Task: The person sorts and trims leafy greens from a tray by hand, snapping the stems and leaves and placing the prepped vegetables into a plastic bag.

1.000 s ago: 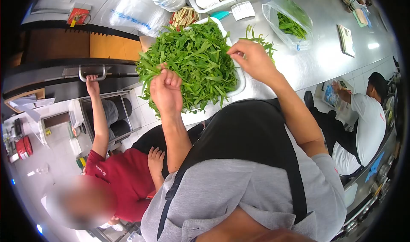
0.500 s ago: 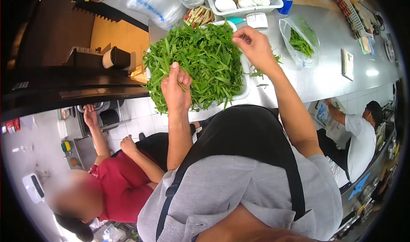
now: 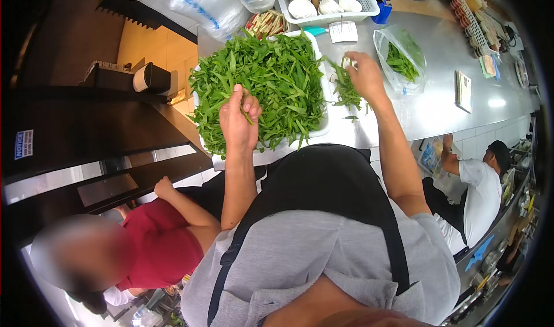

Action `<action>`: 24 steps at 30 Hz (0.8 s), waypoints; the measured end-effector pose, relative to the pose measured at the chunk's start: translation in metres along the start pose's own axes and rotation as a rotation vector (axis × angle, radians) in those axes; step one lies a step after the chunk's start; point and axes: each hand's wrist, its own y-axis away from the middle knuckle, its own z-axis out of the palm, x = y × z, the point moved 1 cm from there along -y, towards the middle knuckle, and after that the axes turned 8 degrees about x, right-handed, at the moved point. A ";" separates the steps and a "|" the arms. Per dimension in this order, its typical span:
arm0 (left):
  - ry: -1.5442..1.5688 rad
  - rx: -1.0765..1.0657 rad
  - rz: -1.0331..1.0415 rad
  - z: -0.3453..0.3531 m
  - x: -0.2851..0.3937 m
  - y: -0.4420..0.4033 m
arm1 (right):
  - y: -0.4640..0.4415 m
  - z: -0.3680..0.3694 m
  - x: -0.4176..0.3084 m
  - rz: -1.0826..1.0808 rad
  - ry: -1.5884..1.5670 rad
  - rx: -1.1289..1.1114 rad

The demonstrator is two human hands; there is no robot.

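Note:
A heap of long green leafy stems (image 3: 277, 90) fills a white basket (image 3: 326, 111) on the counter in front of me. My left hand (image 3: 239, 119) is over the heap's near side, closed on a green stem, with the thumb pressed against the fingers. My right hand (image 3: 367, 79) is to the right of the basket, its fingers curled above a small pile of greens (image 3: 346, 90) on the metal. Leaf bits lie at its fingertips, but what it grips, if anything, is unclear.
A plastic bag of greens (image 3: 401, 61) and a notepad (image 3: 463, 90) lie on the steel counter (image 3: 433, 119). Behind are a crate of white dishes (image 3: 329, 17) and plastic-wrapped stacks (image 3: 208, 7). A co-worker in red (image 3: 161, 243) stands close on my left; another in white (image 3: 482, 194) is at right.
My right hand has moved right and slightly down, from the basket's edge to above the small pile. My left hand stays at the heap. The co-worker in red has shifted, lowering an arm.

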 end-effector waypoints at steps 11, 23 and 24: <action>-0.075 -0.073 -0.010 0.000 -0.001 -0.001 | -0.015 -0.003 -0.067 -0.004 -0.388 -0.055; -0.516 -0.288 0.139 0.064 -0.022 -0.023 | -0.010 -0.040 -0.075 0.113 -0.845 -0.197; -0.638 -0.336 0.171 0.075 -0.024 -0.026 | -0.012 -0.036 -0.078 0.093 -0.872 -0.231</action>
